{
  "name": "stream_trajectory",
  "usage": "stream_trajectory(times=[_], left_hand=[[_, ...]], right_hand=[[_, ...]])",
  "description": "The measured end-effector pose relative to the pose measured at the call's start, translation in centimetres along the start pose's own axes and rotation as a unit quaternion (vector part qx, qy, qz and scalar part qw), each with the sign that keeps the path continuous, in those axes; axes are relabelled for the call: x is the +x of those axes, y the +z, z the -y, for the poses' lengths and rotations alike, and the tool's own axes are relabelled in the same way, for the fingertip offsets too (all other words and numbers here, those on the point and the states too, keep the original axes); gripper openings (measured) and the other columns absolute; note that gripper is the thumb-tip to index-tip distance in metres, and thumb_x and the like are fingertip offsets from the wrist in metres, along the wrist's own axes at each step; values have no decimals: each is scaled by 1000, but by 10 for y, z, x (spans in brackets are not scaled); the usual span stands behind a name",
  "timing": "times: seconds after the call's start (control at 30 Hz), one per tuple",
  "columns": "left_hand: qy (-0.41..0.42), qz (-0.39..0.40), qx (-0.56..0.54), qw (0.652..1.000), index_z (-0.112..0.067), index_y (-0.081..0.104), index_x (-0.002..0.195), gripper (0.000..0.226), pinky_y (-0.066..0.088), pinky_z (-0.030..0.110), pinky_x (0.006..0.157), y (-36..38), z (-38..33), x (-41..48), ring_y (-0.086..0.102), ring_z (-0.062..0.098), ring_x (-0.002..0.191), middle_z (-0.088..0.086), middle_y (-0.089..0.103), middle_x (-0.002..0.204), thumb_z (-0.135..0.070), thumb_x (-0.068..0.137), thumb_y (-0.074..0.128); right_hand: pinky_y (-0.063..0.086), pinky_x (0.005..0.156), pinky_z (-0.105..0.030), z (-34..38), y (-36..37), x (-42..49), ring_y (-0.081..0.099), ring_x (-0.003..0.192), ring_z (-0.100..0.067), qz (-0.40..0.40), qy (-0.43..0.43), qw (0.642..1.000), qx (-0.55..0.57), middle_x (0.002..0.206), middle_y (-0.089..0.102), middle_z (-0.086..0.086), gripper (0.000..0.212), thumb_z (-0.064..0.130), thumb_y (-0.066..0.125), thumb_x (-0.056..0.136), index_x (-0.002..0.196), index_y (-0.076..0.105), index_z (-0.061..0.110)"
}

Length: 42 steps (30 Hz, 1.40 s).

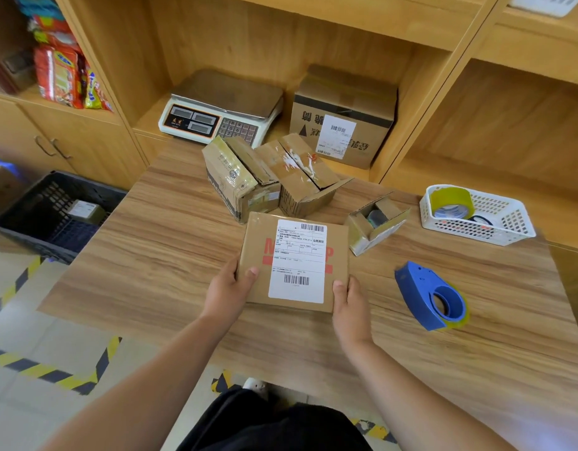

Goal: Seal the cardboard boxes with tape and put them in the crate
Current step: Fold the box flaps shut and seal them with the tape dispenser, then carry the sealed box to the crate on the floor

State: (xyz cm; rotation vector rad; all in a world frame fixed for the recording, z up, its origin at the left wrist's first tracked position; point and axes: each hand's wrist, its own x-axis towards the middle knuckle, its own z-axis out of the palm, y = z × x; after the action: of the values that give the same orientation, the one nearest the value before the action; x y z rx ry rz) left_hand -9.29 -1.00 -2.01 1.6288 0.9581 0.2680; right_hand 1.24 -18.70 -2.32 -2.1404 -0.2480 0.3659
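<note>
A flat cardboard box (258, 242) with a white shipping label lies on the wooden table (151, 255) in front of me. My left hand (229, 288) grips its near left corner, thumb on top. My right hand (347, 299) grips its near right corner, thumb on top as well. A blue tape dispenser (430, 296) lies on the table to the right of the box. Behind the box stand two larger cardboard boxes (238, 177) (303, 180) with loose flaps, and a small open box (375, 222) lies to the right. The black crate (27, 222) sits on the floor at the left, holding one small parcel (86, 211).
A white basket (508, 219) with a roll of yellowish tape (451, 203) stands at the table's far right. On the shelf behind are a weighing scale (219, 109) and a labelled carton (342, 118). Snack packets (63, 76) fill the left shelf. Hazard tape marks the floor.
</note>
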Motion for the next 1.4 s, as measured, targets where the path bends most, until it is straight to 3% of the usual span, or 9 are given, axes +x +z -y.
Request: stream_trajectory(times=[0.1,0.2,0.33,0.5,0.77,0.9,1.1,1.23,1.4], left_hand=[[-1,6,-27,1000,-21,56,115,21,49,24,71,-3,4,-14,63,9,90,-8,66,100,-22,94,57],[-25,25,-76,996,-25,51,119,27,52,27,74,-7,6,-32,65,10,95,-6,67,108,-18,94,57],[-48,25,-95,994,-17,41,132,48,54,35,85,-11,12,-68,63,13,104,-4,64,120,-6,90,61],[-31,-27,-105,994,-21,43,116,45,49,16,69,-9,15,-125,62,0,92,-12,65,106,5,85,62],[-3,-121,-151,981,-15,49,106,42,51,16,76,-34,25,-190,61,4,97,-2,64,107,12,79,66],[16,-165,-164,972,-20,50,99,43,52,19,75,-67,25,-209,62,9,99,-1,65,106,13,78,66],[23,-213,-199,956,-15,52,105,40,54,26,80,-131,36,-223,65,12,98,2,67,107,11,78,67],[13,-239,-221,945,-12,54,112,40,55,28,80,-187,54,-223,66,13,97,1,67,108,8,80,68],[1,-269,-229,935,-16,55,108,39,53,25,83,-279,93,-215,63,11,103,-2,67,108,7,80,68]], right_hand=[[40,76,-21,-3,-4,-12,58,93,-6,27,0,999,42,97,59,16,25,23,38,102,121,54,16],[40,74,-8,-3,-18,-22,55,97,6,86,21,991,101,105,60,21,26,18,41,101,122,52,27],[47,82,-15,-10,-40,-40,61,96,6,138,44,980,138,107,67,16,39,-2,49,93,112,58,31],[48,76,-11,-18,-58,-68,61,92,8,150,39,970,186,104,66,11,52,-20,48,83,103,59,27],[44,99,-24,-2,-56,-105,59,113,-13,179,-33,959,218,116,65,-2,54,-25,55,76,116,57,12],[45,92,-14,23,-37,-119,58,112,-9,221,-65,953,197,115,64,4,59,-21,58,77,122,56,15],[42,102,-27,71,11,-135,57,116,-13,268,-106,944,158,124,63,-4,58,-19,58,78,129,55,8],[47,85,-13,111,58,-152,60,108,-10,308,-127,933,140,118,65,-1,51,-16,58,81,125,58,10],[45,82,-9,162,148,-185,59,103,-6,333,-144,923,131,111,63,7,52,-16,58,82,124,57,15]])
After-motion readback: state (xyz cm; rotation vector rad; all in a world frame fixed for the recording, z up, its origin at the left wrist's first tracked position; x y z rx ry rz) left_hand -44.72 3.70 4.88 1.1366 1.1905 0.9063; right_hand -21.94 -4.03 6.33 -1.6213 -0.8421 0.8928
